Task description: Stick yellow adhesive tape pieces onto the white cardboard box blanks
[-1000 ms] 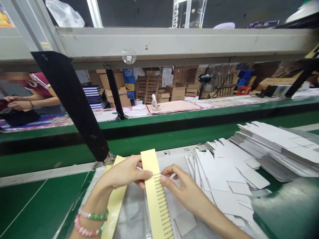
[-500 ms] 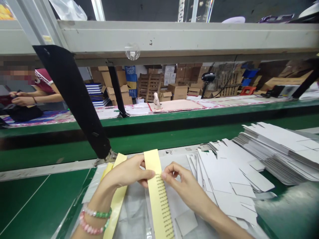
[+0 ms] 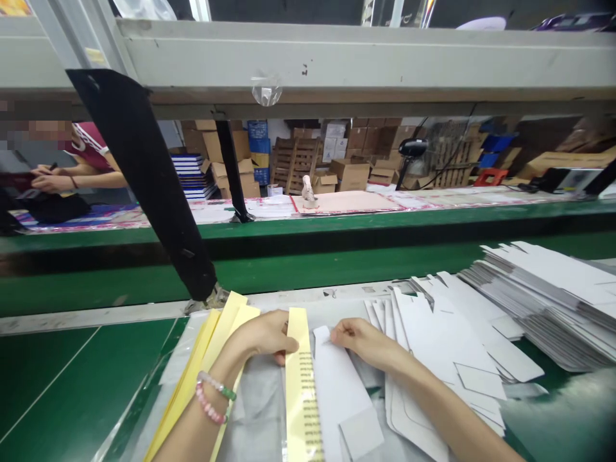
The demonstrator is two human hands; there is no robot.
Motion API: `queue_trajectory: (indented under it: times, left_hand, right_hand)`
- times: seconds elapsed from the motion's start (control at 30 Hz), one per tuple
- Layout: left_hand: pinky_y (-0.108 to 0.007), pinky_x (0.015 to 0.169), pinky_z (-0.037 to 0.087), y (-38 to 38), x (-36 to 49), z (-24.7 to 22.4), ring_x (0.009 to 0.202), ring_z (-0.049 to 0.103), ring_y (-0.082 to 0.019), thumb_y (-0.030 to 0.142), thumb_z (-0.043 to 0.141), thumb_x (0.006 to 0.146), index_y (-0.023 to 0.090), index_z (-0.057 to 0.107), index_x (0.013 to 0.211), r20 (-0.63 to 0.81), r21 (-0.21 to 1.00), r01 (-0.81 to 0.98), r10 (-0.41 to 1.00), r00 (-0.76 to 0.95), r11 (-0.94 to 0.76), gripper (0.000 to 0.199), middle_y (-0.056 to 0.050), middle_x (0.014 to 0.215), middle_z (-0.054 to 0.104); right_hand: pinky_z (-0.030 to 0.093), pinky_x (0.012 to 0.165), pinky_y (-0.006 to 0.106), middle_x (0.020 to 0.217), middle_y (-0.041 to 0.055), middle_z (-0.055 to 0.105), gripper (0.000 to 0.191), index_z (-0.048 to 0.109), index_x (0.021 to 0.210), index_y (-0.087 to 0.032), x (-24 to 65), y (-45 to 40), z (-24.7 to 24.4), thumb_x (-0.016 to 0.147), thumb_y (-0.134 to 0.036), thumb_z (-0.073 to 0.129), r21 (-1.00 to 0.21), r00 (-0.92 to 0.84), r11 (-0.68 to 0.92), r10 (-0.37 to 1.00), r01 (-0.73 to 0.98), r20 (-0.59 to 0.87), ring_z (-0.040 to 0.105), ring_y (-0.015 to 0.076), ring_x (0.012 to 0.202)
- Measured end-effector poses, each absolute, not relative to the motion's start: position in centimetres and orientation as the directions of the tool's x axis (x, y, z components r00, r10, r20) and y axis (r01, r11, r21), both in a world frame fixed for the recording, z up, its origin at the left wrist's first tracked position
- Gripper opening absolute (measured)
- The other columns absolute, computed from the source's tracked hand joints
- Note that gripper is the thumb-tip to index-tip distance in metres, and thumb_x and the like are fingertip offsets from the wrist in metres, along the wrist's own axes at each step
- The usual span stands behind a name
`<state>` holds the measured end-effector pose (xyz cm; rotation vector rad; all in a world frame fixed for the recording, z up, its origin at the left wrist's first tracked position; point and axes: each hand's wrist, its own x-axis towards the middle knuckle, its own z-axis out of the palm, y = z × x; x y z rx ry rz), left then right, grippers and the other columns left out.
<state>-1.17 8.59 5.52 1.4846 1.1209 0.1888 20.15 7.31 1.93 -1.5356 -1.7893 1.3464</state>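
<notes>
My left hand (image 3: 272, 337) grips the upper part of a yellow strip (image 3: 299, 378) printed with rows of small dark text, its thumb on the front. My right hand (image 3: 356, 340) is closed in a pinch, fingertips against the top end of a flat white box blank (image 3: 337, 385). Anything small between those fingertips is hidden. Just right of the strip, that blank lies with a small flap folded over near its lower end. More yellow strips (image 3: 206, 359) lie under and beside my left forearm, which wears two beaded bracelets (image 3: 216, 398).
Fanned white box blanks (image 3: 433, 346) lie to the right, with a thicker stack (image 3: 553, 301) beyond. A slanted black post (image 3: 144, 186) stands at left, under a grey overhead beam (image 3: 337, 58). Across the green ledge, another person (image 3: 91, 160) works at far left.
My right hand has moved off the strip's edge to the top of the white blank. My left hand has shifted the strip slightly left, exposing more of the blank. The view has tilted slightly.
</notes>
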Motion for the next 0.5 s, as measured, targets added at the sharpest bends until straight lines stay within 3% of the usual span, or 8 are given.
queue_trajectory:
  times: [0.2,0.5]
  left_hand:
    - [-0.018,0.045,0.043,8.82,-1.22,4.91,0.048,0.051,-0.005,0.013,0.055,0.077,0.011,0.054,0.073,-0.490,0.829,0.525,0.704,0.514,0.193,0.005,0.006,0.060,0.051]
    - [-0.019,0.047,0.044,8.97,-1.38,4.54,0.050,0.051,-0.006,0.012,0.055,0.077,0.011,0.054,0.073,-0.485,0.832,0.523,0.699,0.526,0.184,0.005,0.006,0.060,0.052]
  right_hand:
    - [0.033,0.051,0.019,0.067,0.0014,0.055,0.027,0.056,0.071,-0.015,20.07,7.37,0.99,0.076,-0.040,0.048,-0.839,-0.293,-0.051,0.924,0.542,-0.246,0.047,0.0112,0.061]
    - [0.033,0.050,0.020,0.066,0.0019,0.056,0.026,0.058,0.068,-0.015,19.64,7.02,1.90,0.074,-0.039,0.048,-0.775,-0.258,0.007,0.945,0.631,-0.202,0.048,0.0121,0.061]
